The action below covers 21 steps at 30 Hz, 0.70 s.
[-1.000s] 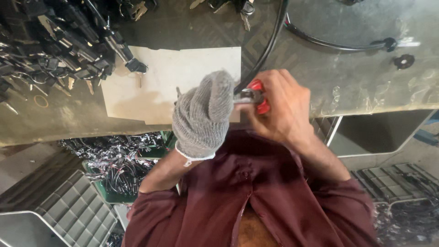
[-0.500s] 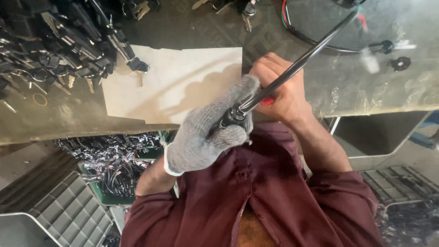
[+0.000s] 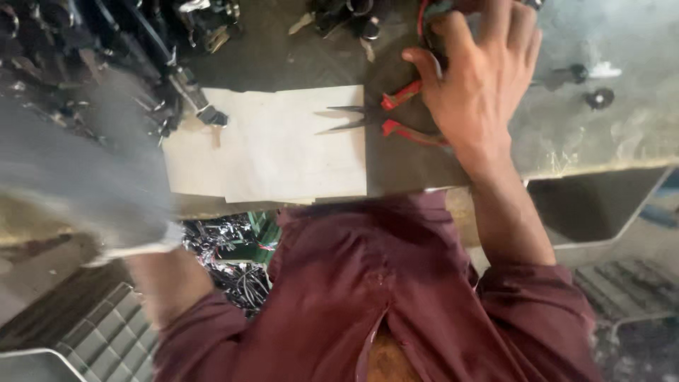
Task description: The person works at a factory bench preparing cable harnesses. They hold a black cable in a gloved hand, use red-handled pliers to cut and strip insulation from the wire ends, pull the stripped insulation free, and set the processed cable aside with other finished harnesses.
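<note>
My bare right hand (image 3: 481,78) is over the far right of the metal worktop (image 3: 601,141). It holds red-handled pliers (image 3: 385,117), whose open jaws point left over a pale cardboard sheet (image 3: 276,148). The fingertips reach up to a red cable (image 3: 423,15) at the top edge. My left hand (image 3: 106,177), in a grey knit glove, is a motion-blurred streak at the left, off the sheet. Whether it holds anything is lost in the blur.
A heap of dark cable parts and connectors (image 3: 106,56) lies at the back left of the worktop. A small black bolt (image 3: 600,97) sits at the right. Below the bench edge stand a green crate of wires (image 3: 233,247) and grey plastic crates (image 3: 99,346).
The gloved left hand swung from the middle out to the left. The black cable held between both hands is gone from there. The right hand moved away from me with the pliers, whose jaws are open.
</note>
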Motion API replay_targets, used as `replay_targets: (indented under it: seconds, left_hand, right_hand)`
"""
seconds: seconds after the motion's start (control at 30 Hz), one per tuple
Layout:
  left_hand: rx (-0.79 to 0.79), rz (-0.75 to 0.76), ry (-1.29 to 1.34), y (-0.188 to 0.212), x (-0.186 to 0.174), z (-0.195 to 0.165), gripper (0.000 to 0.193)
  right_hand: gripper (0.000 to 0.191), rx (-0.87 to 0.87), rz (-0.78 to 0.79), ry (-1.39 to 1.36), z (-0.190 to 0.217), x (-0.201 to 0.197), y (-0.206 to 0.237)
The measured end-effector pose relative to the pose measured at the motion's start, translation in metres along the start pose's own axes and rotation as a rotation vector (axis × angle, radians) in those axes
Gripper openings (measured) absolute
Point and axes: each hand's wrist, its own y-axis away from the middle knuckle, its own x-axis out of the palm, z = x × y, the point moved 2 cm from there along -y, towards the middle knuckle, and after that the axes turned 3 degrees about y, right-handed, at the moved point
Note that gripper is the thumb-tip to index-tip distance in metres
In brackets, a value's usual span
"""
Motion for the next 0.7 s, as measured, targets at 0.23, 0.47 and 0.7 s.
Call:
replay_targets:
  seconds: [0.23,0.47,0.7]
  left_hand:
    - [0.379,0.331,0.622,0.036,0.060,-0.091,0.049]
    - [0.367,0.357,1.166,0.038,0.058,-0.116,0.057]
    - [-0.602,0.949,1.771,0.116,0.074,-0.111,0.034]
  right_hand:
    - [0.014,-0.057,0.053,0.008,0.006,-0.007,-0.010]
    - [0.012,-0.383,0.048,-0.308,0.020,-0.097,0.017]
    - [0.026,0.201,-0.216,-0.803,0.036,-0.056,0.031]
